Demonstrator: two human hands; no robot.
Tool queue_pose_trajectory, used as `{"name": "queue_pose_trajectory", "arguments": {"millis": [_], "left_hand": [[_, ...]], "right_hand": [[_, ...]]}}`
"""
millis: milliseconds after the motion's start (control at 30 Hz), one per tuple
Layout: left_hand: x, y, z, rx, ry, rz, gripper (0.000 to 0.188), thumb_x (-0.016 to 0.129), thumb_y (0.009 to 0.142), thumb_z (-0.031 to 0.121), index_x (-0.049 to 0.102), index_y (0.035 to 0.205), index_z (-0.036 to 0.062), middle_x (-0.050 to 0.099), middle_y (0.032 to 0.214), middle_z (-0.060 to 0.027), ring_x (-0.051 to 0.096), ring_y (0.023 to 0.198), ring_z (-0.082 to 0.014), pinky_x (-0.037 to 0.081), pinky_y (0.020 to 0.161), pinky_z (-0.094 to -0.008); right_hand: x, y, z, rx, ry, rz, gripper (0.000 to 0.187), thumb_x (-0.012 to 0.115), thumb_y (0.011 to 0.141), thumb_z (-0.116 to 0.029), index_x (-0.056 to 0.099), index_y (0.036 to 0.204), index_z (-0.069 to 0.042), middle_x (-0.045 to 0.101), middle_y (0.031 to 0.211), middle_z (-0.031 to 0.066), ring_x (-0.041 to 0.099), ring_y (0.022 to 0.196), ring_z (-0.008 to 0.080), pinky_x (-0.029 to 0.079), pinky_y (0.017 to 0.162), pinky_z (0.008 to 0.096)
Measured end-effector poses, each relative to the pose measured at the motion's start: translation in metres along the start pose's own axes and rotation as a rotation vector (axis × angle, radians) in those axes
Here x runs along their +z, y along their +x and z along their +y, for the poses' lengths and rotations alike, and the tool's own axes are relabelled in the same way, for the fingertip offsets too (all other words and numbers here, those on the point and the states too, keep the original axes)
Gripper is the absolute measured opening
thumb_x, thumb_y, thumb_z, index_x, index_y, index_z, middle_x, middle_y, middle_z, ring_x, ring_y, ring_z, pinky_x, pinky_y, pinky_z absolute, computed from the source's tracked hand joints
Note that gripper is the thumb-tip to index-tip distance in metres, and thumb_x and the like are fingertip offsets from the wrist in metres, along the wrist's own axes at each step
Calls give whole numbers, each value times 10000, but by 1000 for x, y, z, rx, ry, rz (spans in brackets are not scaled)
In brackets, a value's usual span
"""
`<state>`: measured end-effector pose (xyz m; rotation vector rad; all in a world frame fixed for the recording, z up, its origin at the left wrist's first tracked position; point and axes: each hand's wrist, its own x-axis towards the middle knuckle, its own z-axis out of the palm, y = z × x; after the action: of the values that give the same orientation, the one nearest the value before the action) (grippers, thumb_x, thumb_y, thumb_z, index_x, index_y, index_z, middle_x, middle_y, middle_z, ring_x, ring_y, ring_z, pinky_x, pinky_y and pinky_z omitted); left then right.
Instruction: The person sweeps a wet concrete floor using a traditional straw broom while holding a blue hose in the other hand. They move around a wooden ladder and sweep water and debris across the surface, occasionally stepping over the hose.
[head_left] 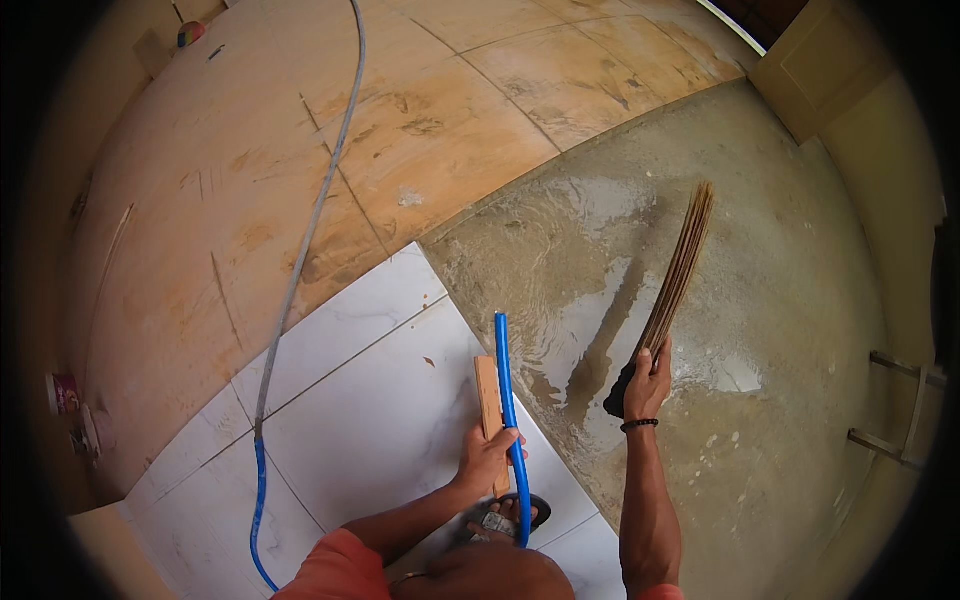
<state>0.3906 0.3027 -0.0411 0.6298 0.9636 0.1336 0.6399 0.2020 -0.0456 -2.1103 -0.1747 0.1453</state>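
Note:
In my left hand (487, 458) are a blue hose (503, 365) and a flat strip of wood (487, 393), side by side with the fingers closed around them. The hose's open end points away from me, over the edge of the white tiles. My right hand (648, 385) grips a stick broom (684, 255) by its black-wrapped end. Its thin brown sticks point up and away, above the wet concrete floor (760, 300). Whether water leaves the hose cannot be made out.
White marbled tiles (370, 430) lie under me, bordering the concrete. Beyond, brown-stained boards or sheets (430, 120) cover the floor. A grey and blue hose (300, 260) runs across them. A metal frame (912, 410) stands at the right and a door panel (825, 70) at the far right.

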Motion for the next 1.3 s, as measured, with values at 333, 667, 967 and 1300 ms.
{"name": "queue_pose_trajectory", "arguments": {"millis": [333, 667, 967, 1300], "left_hand": [[53, 7, 9, 88, 294, -78, 187, 594, 925, 86, 504, 1079, 30, 605, 836, -77, 620, 644, -141, 553, 573, -279], [67, 36, -25, 243, 708, -210, 202, 616, 897, 88, 527, 1065, 20, 593, 778, -42, 595, 646, -113, 525, 540, -282], [100, 35, -25, 207, 970, -352, 248, 627, 873, 114, 561, 1088, 11, 597, 736, -71, 589, 660, -154, 493, 619, -336], [129, 22, -72, 393, 1085, -523, 320, 642, 861, 93, 571, 1160, 4, 621, 749, -107, 601, 662, -169, 489, 623, -342]], "right_hand": [[-24, 47, 48, -20, -287, -169, 558, 560, 936, -243, 442, 1471, -143, 686, 1110, 246, 685, 971, 390, 514, 869, 445], [-18, 37, 7, -113, -415, -286, 568, 582, 951, -301, 418, 1482, -184, 674, 976, 264, 666, 932, 409, 514, 818, 481], [-214, 1, 213, 346, -359, 538, 551, 537, 938, -242, 458, 1447, -49, 657, 1203, 237, 655, 1048, 362, 499, 916, 407], [-242, -145, 167, -1, -621, -239, 575, 626, 941, -267, 418, 1476, -227, 625, 939, 185, 639, 809, 365, 518, 721, 456]]}}
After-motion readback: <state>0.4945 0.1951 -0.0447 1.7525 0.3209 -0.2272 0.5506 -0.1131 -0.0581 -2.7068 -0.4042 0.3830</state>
